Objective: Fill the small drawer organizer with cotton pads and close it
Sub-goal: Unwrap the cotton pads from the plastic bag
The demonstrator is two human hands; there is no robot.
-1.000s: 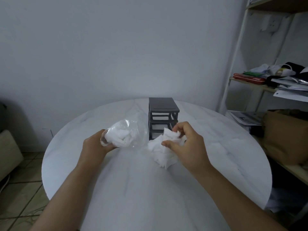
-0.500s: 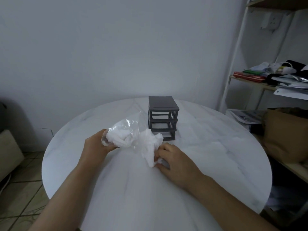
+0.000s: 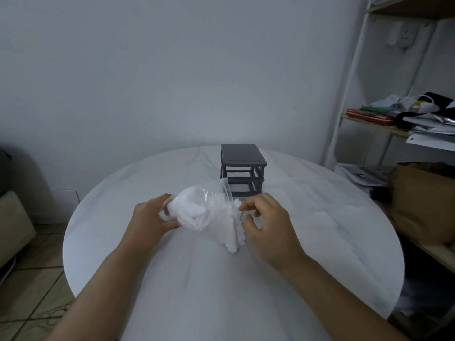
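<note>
Left hand [image 3: 152,217] grips the bag [image 3: 197,207] at frame centre; right hand [image 3: 268,225] pinches pads [image 3: 234,232] spilling from it. Organizer [image 3: 242,166], just behind, shows no pads: filling and closing look undone.

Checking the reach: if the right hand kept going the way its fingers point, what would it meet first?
The cotton pads spilling from the bag, just left of the right hand; its fingers seem to pinch them, though depth is unclear.

I see plain white wall [image 3: 172,70] behind, round marble table [image 3: 344,217], shelf unit [image 3: 345,94] w/ clutter on rt, tiled floor [image 3: 37,279] lower left.
</note>
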